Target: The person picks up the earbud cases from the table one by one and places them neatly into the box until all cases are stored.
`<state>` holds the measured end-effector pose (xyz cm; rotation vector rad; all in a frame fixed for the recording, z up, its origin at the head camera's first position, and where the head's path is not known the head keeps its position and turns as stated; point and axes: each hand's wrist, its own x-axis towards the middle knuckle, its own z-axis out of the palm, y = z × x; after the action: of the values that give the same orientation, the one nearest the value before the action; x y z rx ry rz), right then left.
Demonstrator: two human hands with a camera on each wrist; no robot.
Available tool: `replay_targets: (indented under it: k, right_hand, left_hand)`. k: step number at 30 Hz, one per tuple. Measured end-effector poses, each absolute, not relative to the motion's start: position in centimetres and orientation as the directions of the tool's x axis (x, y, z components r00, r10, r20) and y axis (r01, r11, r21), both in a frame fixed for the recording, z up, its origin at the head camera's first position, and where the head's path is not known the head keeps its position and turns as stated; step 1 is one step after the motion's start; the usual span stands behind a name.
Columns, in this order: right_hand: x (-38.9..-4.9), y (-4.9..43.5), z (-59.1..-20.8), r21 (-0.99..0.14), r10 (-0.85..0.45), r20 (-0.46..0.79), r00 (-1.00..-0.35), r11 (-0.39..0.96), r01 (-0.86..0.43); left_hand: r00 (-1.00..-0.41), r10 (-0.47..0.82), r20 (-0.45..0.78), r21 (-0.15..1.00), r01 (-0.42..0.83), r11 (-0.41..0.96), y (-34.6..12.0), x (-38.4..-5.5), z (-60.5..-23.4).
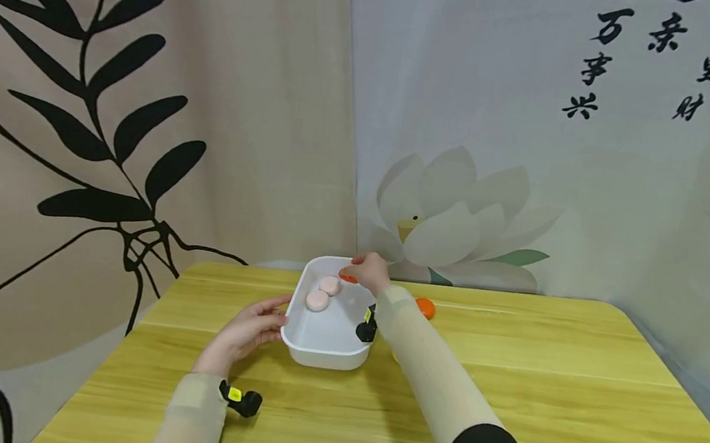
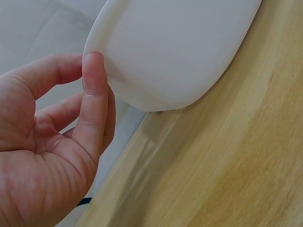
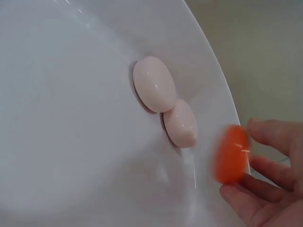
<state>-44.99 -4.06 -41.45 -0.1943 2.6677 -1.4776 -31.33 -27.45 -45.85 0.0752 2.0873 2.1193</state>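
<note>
A white rectangular tub (image 1: 324, 359) stands on the table, with two smooth pale pink ovals (image 3: 154, 85) inside, touching each other near one wall. My left hand (image 1: 254, 327) is at the tub's left side; in the left wrist view, its fingertips (image 2: 94, 64) touch the tub by the rim. Over the tub's far right part is my right hand (image 1: 367, 273), its fingers parted around a glossy orange oval (image 3: 232, 155). That oval is blurred while the fingers look sharp, so it seems loose between the fingertips.
Another orange round thing (image 1: 425, 308) sits on the wooden table (image 1: 546, 389) beyond my right forearm. A bit of something yellow (image 1: 395, 357) shows beside that forearm, mostly hidden. Printed cloth (image 1: 277, 96) hangs behind the table's far edge.
</note>
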Motion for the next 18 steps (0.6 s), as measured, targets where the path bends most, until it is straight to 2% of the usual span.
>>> replay_targets:
  k: [11, 18]
  right_hand:
    - [-45.3, -3.4, -41.5, -0.879, -0.16, -0.05, -0.986, 0.476, -0.033]
    - [-45.5, -2.3, -41.6, -0.952, -0.307, -0.05, -0.95, 0.302, -0.048]
  left_hand:
    - [-0.983, 0.166, -0.082, 0.997, -0.082, 0.006, -27.2, -31.3, -45.7]
    - [-0.982, 0.174, -0.076, 0.997, -0.075, 0.012, -27.3, -31.1, -45.7]
